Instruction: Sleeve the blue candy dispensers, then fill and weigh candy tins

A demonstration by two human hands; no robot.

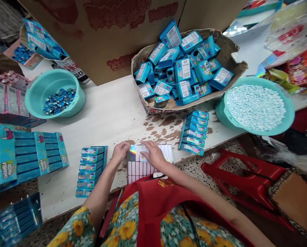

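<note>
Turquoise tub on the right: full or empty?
Well filled. White pieces spread across the tub and hide its floor, with some inner wall showing around them. Depth: cannot tell.

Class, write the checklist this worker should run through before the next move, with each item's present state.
1. Gridded sheet in front of the worker: ok.
2. Right hand over the sheet: ok.
3. Left hand holding something: cannot tell, too small to see.
4. Left row of blue boxes lined up: ok.
5. Right row of blue boxes lined up: ok.
6. Loose blue boxes sorted: not ok, jumbled.
</note>
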